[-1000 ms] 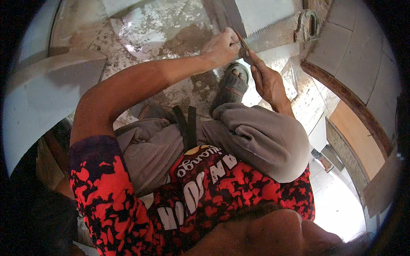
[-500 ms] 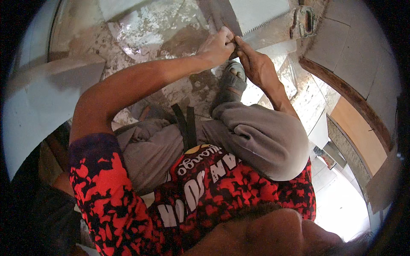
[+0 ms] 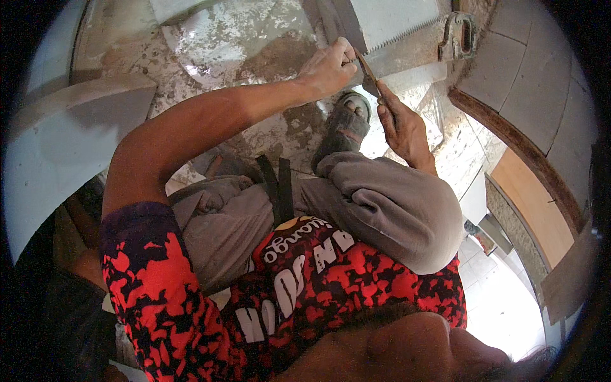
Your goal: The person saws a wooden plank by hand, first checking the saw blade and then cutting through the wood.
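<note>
My left hand [image 3: 328, 69] is curled closed beside the narrow end of a handsaw [image 3: 410, 49]; what its fingers grip is hidden. In my right hand [image 3: 405, 130] is a thin, dark brown, blade-like tool [image 3: 368, 73], its far tip close to my left fingers. The saw lies with its teeth along the upper edge and its looped handle to the right. My sandalled foot [image 3: 352, 111] rests just below the hands.
A worn, stained floor [image 3: 245, 54] spreads beneath. Pale panels stand at the left [image 3: 70, 137] and behind the saw [image 3: 394, 19]. On the right curves a brown-edged tiled ledge [image 3: 528, 76], with an orange-tan board [image 3: 531, 197] nearer me. A person in dark clothing [image 3: 79, 312] is at lower left.
My right hand has drawn back toward me and to the right, away from my left hand, exposing the thin tool. My left hand has shifted slightly right.
</note>
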`<state>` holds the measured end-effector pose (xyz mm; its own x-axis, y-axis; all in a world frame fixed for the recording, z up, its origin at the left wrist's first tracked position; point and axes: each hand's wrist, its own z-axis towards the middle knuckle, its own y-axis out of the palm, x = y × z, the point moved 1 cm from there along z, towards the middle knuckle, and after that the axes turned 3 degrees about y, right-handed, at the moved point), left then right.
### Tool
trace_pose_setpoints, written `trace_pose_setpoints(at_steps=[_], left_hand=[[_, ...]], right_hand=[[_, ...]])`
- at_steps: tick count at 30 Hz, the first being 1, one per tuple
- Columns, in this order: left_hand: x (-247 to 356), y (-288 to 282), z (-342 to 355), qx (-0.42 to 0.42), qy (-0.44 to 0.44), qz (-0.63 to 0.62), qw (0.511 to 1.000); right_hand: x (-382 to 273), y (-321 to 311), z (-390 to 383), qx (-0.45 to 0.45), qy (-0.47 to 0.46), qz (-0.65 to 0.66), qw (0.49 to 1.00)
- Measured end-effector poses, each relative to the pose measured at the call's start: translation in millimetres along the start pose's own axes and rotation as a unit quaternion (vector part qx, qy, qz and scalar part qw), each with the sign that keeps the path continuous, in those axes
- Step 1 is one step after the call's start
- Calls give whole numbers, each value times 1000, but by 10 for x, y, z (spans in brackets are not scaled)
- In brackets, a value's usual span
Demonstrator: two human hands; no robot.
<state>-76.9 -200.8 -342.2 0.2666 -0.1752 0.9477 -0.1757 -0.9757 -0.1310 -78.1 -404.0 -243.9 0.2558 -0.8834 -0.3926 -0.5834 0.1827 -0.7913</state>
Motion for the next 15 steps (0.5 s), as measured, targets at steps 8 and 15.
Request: trace_pose_setpoints(at_steps=[8, 15], left_hand=[[-10, -18, -36, 10, -4, -16, 1000], [52, 7, 25, -13, 0, -6, 1000]], right_hand=[[71, 119, -54, -20, -15, -81, 996], [-113, 42, 415, -35, 13, -77, 996]])
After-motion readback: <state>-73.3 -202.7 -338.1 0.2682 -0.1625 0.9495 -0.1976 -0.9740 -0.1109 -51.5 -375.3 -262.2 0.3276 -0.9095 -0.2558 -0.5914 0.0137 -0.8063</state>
